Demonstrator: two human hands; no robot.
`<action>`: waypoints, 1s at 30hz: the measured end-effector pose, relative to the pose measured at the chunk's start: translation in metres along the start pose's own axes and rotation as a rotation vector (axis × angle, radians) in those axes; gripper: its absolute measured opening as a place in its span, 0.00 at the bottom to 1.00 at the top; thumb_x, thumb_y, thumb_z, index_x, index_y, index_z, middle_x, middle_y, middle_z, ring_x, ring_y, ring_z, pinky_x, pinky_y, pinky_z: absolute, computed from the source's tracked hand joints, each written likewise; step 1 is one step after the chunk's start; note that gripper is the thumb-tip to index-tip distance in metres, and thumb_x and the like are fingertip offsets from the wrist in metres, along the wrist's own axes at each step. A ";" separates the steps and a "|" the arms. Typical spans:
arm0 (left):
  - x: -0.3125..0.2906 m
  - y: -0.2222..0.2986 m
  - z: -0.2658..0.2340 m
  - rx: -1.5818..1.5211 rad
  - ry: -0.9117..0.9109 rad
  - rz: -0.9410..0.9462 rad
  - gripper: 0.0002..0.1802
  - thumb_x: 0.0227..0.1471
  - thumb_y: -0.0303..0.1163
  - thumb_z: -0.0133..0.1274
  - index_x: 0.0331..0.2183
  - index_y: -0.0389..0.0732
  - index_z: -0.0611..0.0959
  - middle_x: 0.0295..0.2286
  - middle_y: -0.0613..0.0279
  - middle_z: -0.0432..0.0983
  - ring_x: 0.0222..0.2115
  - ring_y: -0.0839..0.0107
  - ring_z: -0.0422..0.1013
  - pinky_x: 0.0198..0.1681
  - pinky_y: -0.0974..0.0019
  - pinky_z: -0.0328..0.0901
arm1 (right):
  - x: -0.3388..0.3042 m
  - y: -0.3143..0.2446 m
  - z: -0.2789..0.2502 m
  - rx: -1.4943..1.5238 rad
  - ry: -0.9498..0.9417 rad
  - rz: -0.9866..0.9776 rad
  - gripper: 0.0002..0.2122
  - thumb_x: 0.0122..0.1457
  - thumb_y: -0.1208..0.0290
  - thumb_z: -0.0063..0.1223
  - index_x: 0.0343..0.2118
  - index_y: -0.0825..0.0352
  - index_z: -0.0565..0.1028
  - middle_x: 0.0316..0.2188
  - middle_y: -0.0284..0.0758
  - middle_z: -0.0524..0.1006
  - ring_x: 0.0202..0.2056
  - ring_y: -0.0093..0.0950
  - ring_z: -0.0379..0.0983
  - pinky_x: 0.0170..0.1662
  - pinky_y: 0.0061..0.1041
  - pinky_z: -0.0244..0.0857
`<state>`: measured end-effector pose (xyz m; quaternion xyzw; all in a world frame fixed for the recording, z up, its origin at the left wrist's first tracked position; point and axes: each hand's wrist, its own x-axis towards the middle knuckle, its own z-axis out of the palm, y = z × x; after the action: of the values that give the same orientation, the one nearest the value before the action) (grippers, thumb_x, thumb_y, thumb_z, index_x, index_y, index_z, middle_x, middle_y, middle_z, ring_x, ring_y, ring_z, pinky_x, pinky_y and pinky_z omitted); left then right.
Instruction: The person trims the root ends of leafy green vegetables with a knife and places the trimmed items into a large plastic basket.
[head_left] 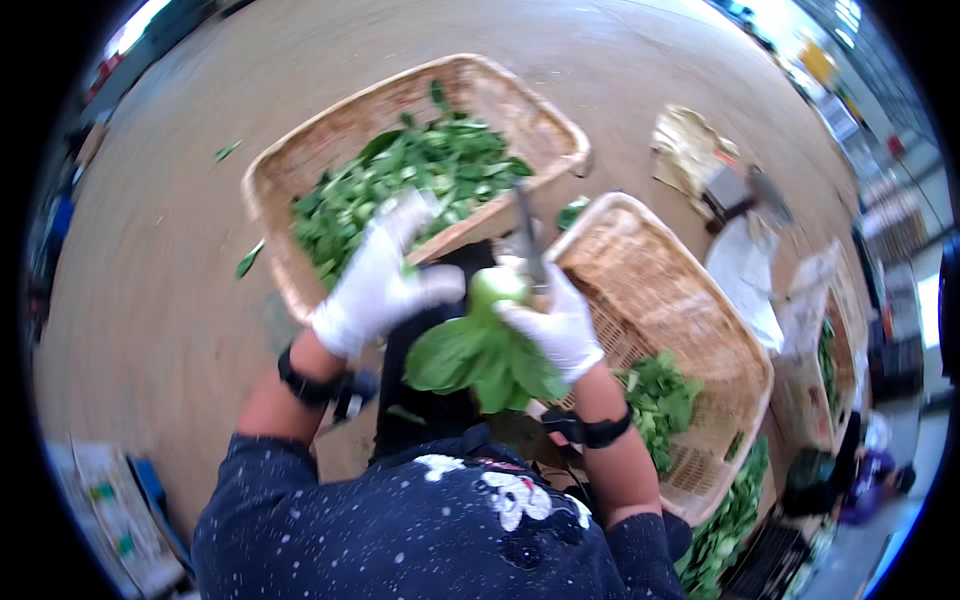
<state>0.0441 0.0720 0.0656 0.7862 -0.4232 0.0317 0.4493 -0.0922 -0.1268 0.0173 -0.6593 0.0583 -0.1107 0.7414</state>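
Note:
Both my hands wear white gloves. My right hand (pixel 562 328) is closed round a knife (pixel 528 232), whose blade points away from me. Against that hand's thumb lies a head of leafy greens like bok choy (pixel 485 350), its pale cut base up and its broad leaves hanging toward my body. My left hand (pixel 375 285) is apart from it on the left, blurred, with fingers stretched out and nothing visible in them. Just beyond it a large tan plastic basket (pixel 550 125) holds a heap of loose green leaves (pixel 430 165).
Right of me, a second tan basket (pixel 660 270) holds a few greens (pixel 660 400). More greens (pixel 730 510) lie beyond its near edge. Crumpled paper (pixel 690 145), a white sack (pixel 745 275) and another crate (pixel 805 390) stand farther right. A person in purple (pixel 872 485) is at the lower right.

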 end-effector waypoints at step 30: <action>0.023 -0.022 0.025 -0.371 -0.134 -0.358 0.40 0.48 0.32 0.61 0.59 0.33 0.61 0.56 0.52 0.62 0.56 0.64 0.60 0.60 0.64 0.53 | -0.029 0.012 -0.031 0.239 0.265 -0.164 0.26 0.49 0.77 0.65 0.52 0.67 0.68 0.49 0.36 0.73 0.50 0.26 0.69 0.53 0.26 0.65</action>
<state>0.0658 0.0445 0.0458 0.7530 -0.3047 -0.1783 0.5553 -0.1263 -0.1489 -0.0005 -0.5488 0.0880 -0.2627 0.7887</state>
